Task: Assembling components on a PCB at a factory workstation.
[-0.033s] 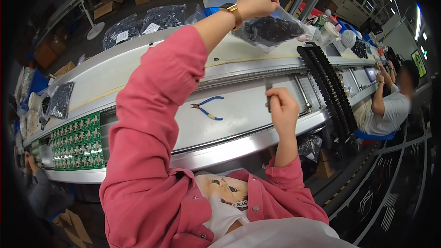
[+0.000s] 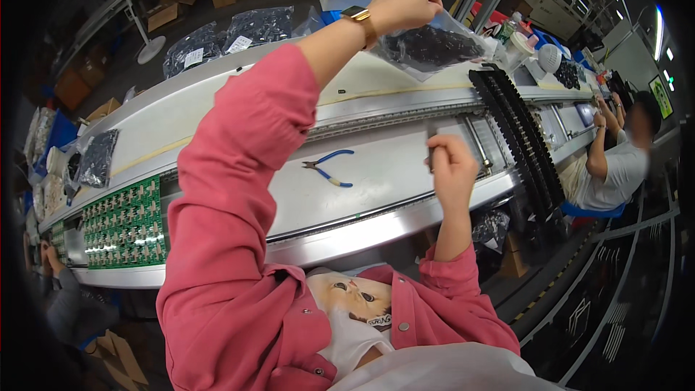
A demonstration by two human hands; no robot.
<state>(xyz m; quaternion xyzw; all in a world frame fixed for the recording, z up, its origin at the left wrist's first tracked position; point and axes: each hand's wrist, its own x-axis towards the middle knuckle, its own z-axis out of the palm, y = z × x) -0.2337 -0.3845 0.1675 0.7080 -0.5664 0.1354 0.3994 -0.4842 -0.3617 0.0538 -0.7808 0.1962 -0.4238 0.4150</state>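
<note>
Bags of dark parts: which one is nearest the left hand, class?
The clear bag just below the left hand in the picture, near the black strips; the other bags lie farther from that hand.

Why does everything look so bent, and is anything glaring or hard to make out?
In the head view, the fisheye lens bows the bench's front metal rail and black swallows the corners; there too, the rail gleams, a ceiling light glares white, and the small dark piece at the right hand looks too indistinct to identify.
</note>
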